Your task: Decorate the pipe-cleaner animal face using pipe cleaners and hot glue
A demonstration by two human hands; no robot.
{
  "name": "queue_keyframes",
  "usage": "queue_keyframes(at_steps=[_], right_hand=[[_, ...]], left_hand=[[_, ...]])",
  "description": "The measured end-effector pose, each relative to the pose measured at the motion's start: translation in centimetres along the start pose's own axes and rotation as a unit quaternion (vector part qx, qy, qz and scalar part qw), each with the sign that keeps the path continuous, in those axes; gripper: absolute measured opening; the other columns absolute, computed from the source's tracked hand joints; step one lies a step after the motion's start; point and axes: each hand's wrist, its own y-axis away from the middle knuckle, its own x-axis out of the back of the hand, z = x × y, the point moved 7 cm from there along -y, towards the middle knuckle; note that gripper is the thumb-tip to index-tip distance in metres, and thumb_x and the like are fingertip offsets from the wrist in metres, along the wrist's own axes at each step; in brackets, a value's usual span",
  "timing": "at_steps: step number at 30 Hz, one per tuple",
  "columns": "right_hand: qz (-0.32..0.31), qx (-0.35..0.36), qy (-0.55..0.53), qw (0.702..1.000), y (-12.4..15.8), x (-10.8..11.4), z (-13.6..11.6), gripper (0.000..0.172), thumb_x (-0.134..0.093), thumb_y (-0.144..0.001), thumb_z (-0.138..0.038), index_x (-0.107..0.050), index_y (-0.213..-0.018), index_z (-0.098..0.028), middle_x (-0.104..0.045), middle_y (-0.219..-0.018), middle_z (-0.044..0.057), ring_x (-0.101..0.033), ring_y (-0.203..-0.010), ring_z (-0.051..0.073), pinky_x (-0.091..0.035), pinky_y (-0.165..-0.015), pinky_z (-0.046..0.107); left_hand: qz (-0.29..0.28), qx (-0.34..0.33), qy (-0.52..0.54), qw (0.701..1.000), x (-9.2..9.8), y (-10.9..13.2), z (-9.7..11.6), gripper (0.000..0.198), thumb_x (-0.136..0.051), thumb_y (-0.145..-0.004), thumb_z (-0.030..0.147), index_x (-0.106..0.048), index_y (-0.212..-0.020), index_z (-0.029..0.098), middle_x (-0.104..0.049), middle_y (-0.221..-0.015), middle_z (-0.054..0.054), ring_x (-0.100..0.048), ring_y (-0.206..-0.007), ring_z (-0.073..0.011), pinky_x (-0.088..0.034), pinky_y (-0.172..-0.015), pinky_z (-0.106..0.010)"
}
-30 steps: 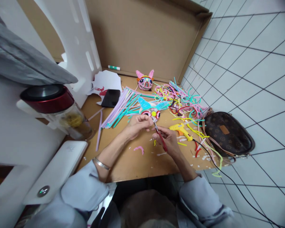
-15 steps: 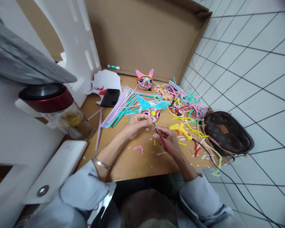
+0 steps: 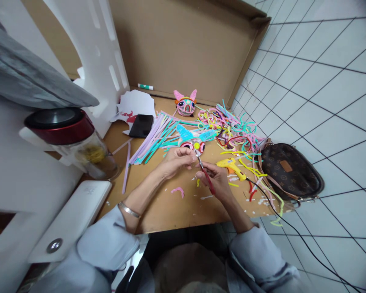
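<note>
My right hand [image 3: 217, 179] grips a pair of red-handled scissors [image 3: 208, 180], blades pointing up and away from me. Close to the blade tips, my left hand [image 3: 178, 162] is closed in a pinch; a tiny whitish bit shows at its fingertips, too small to name. Just beyond both hands sits a craft animal head [image 3: 196, 139] with blue ears, pink-ringed eyes and a yellow nose, partly hidden by my left fingers. Below the hands a curved pink piece of pipe cleaner [image 3: 178, 191] lies on the table among small white scraps.
A yellow glue gun [image 3: 232, 167] with a black cord lies right. Behind are pipe cleaners [image 3: 154, 138], a tangled pile [image 3: 232, 126] and a pink-eared head [image 3: 185, 106]. A phone [image 3: 141, 125], glass bottle [image 3: 94, 154] and white device [image 3: 76, 219] stand left; a brown bag [image 3: 293, 171] right.
Both hands and the scissors stay almost in place. White bits now show just below the scissors, beside my right fingers; otherwise the scene looks the same.
</note>
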Motion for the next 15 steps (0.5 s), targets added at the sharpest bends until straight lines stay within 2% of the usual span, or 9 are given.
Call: queue_keyframes(at_steps=[9,15], right_hand=[[-0.005,-0.010,-0.002,1.000,0.06,-0.25,0.23,0.051,-0.084,-0.064,-0.058,-0.071,-0.089,-0.016,-0.039,-0.057,-0.008,-0.035,-0.052,0.006,-0.028,-0.049,0.021],[-0.002,-0.019,-0.008,1.000,0.14,-0.34,-0.12,0.052,-0.085,-0.060,-0.059,-0.069,-0.082,-0.016,-0.038,-0.054,-0.009,-0.033,-0.051,0.005,-0.027,-0.048,0.021]], left_hand=[[0.007,-0.017,-0.002,1.000,-0.04,0.01,0.45,0.029,-0.086,-0.054,0.034,-0.066,-0.062,0.013,-0.062,-0.059,0.001,-0.051,-0.051,-0.0078,-0.043,-0.052,-0.022],[0.000,-0.015,-0.003,1.000,-0.24,0.14,0.74,0.027,-0.084,-0.053,0.032,-0.065,-0.060,0.014,-0.061,-0.056,0.001,-0.051,-0.050,-0.0075,-0.042,-0.052,-0.021]])
